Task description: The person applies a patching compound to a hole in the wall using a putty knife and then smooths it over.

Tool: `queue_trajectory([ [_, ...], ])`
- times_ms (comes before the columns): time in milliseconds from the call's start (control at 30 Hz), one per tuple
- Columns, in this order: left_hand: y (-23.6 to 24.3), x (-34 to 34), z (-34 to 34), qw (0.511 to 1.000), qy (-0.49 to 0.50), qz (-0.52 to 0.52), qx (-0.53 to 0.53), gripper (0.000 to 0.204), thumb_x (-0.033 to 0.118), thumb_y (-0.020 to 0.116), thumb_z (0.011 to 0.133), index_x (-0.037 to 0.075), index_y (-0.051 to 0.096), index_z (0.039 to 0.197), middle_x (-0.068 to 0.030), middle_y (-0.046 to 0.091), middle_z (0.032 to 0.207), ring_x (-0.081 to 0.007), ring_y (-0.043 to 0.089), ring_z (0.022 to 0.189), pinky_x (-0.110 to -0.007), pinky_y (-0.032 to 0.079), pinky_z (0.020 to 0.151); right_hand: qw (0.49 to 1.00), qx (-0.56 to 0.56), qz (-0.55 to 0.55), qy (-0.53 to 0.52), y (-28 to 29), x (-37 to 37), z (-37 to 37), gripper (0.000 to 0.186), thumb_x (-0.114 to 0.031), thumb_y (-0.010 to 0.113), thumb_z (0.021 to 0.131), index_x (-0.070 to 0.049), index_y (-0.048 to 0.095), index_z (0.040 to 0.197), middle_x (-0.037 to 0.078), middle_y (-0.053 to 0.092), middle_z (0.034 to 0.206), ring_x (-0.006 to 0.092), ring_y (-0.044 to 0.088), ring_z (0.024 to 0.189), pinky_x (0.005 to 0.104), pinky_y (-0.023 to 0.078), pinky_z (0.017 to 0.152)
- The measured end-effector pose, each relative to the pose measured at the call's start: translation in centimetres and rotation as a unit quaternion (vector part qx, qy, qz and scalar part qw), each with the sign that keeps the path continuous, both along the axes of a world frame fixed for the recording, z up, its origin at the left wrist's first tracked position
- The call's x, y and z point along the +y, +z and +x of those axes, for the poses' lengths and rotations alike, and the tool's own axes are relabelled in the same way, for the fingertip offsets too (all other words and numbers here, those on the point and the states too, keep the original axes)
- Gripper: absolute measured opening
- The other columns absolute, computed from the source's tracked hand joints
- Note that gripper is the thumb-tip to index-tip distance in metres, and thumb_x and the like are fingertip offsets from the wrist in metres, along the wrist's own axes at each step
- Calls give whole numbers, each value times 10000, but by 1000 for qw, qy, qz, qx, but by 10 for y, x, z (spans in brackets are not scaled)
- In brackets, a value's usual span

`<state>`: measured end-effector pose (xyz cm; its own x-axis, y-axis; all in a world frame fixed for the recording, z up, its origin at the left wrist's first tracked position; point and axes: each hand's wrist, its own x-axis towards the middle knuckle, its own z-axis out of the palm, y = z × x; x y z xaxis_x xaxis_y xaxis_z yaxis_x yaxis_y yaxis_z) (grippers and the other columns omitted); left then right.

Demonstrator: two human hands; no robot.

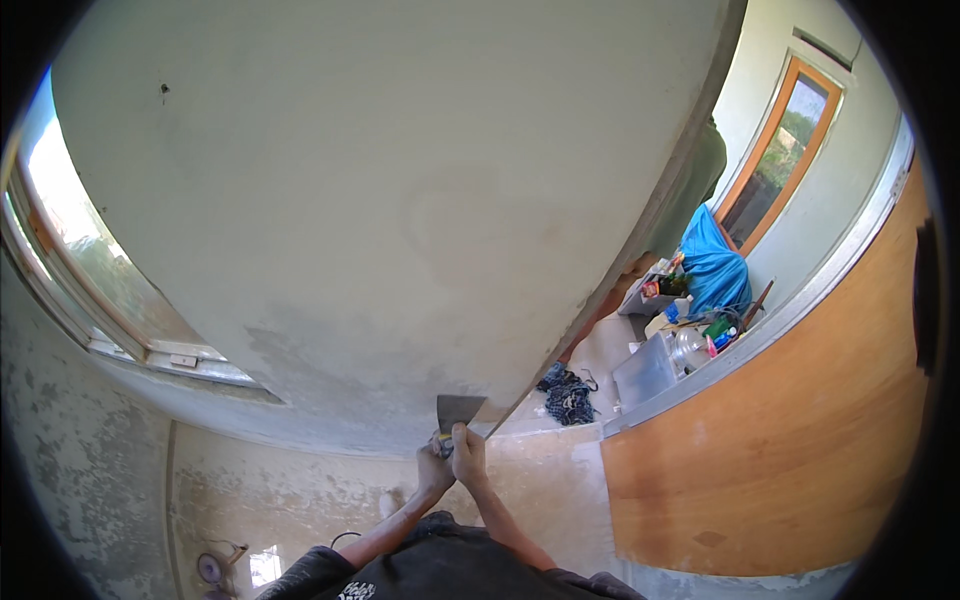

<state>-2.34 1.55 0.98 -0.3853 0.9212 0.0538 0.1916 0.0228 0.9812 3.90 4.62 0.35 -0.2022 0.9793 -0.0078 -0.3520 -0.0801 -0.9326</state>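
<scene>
A putty knife (459,409) with a wide grey blade is in my hands, low in front of the wall (330,230). Its blade points upward, close to the wall's lower part; I cannot tell whether it touches. Around the handle, my left hand (432,470) is closed. Higher up and just to the right, my right hand (468,455) grips the same tool, its thumb near the base of the blade. The wall is pale, with darker grey, patchy areas toward the bottom and a small dark hole at upper left.
The wall ends at a right-hand edge beside a doorway with an orange-brown wooden door (760,430). Beyond it are a blue cloth (715,265), a clear plastic box (645,372), a dark rag (568,395) and a partly hidden person (690,195). A window (90,220) is at left.
</scene>
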Motion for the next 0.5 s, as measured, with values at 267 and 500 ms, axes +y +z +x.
queue_trajectory([
  [267, -22, 8, 0, 999, -28, -22, 6, 124, 96, 624, 731, -19, 586, 702, -92, 627, 644, -78, 553, 633, -289, 441, 564, 1000, -6, 8, -14, 12, 6, 5, 441, -291, 367, 963, 5, 547, 690, 20, 539, 625, 79, 477, 577, 234, 391, 542],
  [500, -7, 1, 6, 999, -20, -33, 12, 161, 124, 624, 740, 8, 552, 655, -73, 595, 587, -79, 570, 614, -294, 425, 509, 999, -34, -1, -1, 29, 3, 9, 423, -263, 362, 960, 5, 540, 684, 12, 524, 612, 74, 468, 565, 226, 383, 532],
])
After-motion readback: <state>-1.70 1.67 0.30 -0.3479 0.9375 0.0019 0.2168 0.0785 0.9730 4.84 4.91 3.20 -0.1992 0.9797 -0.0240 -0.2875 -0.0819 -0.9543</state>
